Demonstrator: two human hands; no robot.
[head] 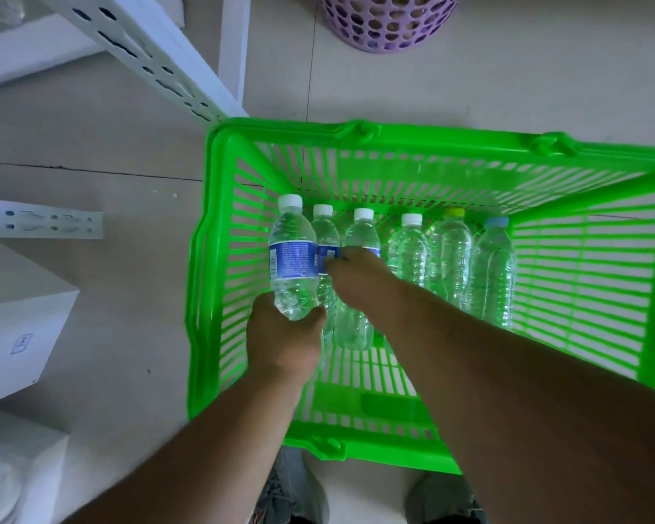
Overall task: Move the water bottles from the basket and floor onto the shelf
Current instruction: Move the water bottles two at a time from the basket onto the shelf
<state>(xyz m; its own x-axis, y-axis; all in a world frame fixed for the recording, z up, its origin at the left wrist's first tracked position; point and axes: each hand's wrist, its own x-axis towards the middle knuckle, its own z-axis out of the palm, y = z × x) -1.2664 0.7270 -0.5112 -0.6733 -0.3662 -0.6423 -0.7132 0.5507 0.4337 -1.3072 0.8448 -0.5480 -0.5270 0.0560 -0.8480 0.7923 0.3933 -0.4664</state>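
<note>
Both hands grip bottles — left hand (280,342) lifts a labelled bottle (292,259).

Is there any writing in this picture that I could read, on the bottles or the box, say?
Nothing here can be read for sure.
Blue label on the bottle that the left hand holds: rows of small white print, too blurred to read.
Blue labels on the two bottles beside it: mostly hidden behind the right hand, unreadable.
White box at the left: a small blue mark, too faint to read.
</note>
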